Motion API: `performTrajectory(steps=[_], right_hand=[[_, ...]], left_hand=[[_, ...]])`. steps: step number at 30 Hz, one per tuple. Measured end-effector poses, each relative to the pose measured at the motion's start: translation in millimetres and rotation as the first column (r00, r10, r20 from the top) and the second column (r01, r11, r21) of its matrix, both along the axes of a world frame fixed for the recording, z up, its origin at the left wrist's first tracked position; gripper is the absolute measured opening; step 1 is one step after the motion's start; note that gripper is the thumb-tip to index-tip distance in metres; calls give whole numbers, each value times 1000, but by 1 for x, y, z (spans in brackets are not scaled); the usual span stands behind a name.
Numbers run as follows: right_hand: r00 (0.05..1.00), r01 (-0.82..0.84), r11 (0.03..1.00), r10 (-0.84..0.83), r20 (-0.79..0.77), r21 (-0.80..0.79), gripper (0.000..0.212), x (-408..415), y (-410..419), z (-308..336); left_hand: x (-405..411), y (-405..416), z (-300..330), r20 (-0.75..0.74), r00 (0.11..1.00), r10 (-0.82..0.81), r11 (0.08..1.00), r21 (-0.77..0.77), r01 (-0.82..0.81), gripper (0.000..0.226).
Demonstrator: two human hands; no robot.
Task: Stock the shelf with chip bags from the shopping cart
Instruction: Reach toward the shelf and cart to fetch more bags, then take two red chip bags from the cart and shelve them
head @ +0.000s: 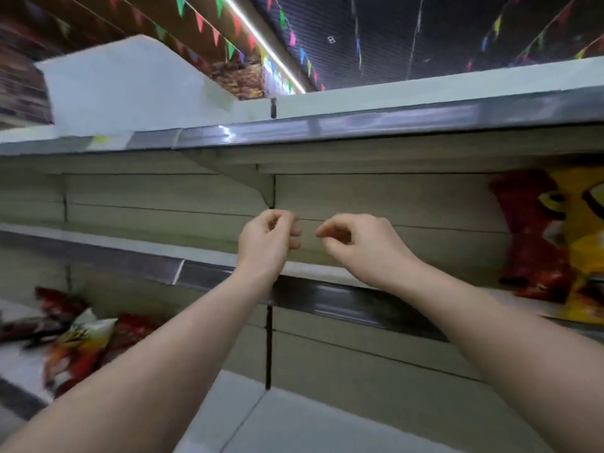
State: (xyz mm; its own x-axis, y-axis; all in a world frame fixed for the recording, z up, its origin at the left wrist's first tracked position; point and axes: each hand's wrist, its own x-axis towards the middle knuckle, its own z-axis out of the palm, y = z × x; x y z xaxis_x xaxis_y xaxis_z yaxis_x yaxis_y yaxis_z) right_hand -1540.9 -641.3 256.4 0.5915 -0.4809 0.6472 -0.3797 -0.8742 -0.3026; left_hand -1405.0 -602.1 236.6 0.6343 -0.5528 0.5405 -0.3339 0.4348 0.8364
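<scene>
Both of my hands are raised in front of the middle shelf (202, 253) of a pale metal rack. My left hand (266, 240) has its fingers loosely curled and holds nothing. My right hand (356, 241) hovers beside it, fingers bent with thumb near the fingertips, also holding nothing. A red chip bag (532, 233) and a yellow chip bag (585, 243) stand upright on the middle shelf at the far right. Several red and orange chip bags (81, 338) lie on the lower shelf at the left. The shopping cart is out of view.
The top shelf (359, 106) runs overhead with a white panel (130, 83) at its left. A vertical upright (269, 348) splits the rack behind my hands. Coloured pennant strings (235, 37) and a light strip hang from the ceiling.
</scene>
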Motion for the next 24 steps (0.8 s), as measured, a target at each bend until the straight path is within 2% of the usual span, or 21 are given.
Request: performTrajectory(steps=[6, 13, 19, 24], right_hand=[[979, -200, 979, 202, -37, 46, 25, 121, 43, -9], [914, -388, 919, 394, -96, 78, 24, 251, 110, -22], [833, -527, 839, 542, -113, 138, 24, 344, 156, -42], [748, -614, 763, 645, -159, 205, 29, 412, 182, -73]], left_hand=[[106, 69, -10, -30, 979, 201, 980, 9, -200, 26], [232, 160, -26, -21, 892, 452, 890, 78, -449, 22], [307, 232, -44, -53, 819, 571, 817, 126, -562, 20], [356, 274, -78, -123, 725, 678, 732, 211, -648, 21]])
